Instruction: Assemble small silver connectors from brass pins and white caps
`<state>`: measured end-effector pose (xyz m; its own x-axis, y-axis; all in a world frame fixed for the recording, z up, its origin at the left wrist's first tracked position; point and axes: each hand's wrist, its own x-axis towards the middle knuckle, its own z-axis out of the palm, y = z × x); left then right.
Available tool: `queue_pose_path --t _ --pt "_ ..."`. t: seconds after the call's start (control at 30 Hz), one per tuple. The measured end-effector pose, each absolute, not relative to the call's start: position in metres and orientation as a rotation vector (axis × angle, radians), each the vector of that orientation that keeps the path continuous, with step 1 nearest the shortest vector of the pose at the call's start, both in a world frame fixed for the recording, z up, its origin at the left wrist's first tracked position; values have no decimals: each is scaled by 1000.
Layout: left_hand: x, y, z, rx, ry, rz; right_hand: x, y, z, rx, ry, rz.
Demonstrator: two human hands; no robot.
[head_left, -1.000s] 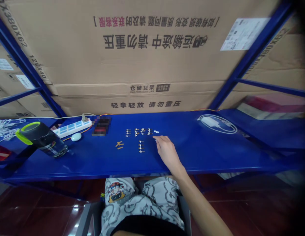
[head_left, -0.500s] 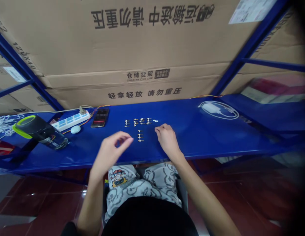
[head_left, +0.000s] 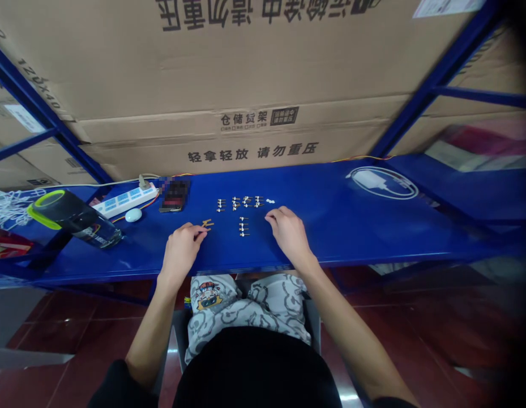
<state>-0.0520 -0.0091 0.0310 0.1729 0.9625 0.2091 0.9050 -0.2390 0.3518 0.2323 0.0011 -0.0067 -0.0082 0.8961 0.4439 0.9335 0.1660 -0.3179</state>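
Note:
My left hand [head_left: 183, 249] rests low over the blue tabletop, thumb and forefinger closed on the end of a thin brass-coloured pin [head_left: 209, 229]. Just beyond its fingertips lie a few more loose brass-coloured pins [head_left: 207, 222]. My right hand [head_left: 288, 233] is pinched closed to the right; whatever it may hold is too small to make out. Small white loose pieces [head_left: 270, 201] lie just behind it. Between the hands, a column of pins with white heads [head_left: 244, 224] lies on the table. Farther back are several similar groups of white-headed pins [head_left: 246, 200].
On the left stand a power strip [head_left: 129, 199], a phone [head_left: 174, 195], a white oval object [head_left: 133, 215] and a dark bottle [head_left: 76, 218] lying tilted. A white charger with coiled cable [head_left: 381, 182] lies right. Cardboard [head_left: 246, 68] walls the back; blue shelf posts [head_left: 432, 85] flank it.
My left hand has moved left and its fingers have closed at the loose brass-coloured pins, which now show. My right hand stays pinched in nearly the same place. The camera view has shifted slightly.

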Motion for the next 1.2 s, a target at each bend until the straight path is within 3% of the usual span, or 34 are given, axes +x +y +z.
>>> queue_pose_path --t 0.6,0.73,0.9,1.2 --pt "-33 -10 22 2369 1566 789 225 -9 7 -1270 -1788 381" --pt "-9 -14 18 2275 1257 889 217 -11 7 -1249 -1639 670" --pt "0 -14 15 2258 1210 914 206 -9 3 -1131 -1396 986" --pt "7 -17 15 2303 1140 880 204 -15 9 -1047 -1413 1060"
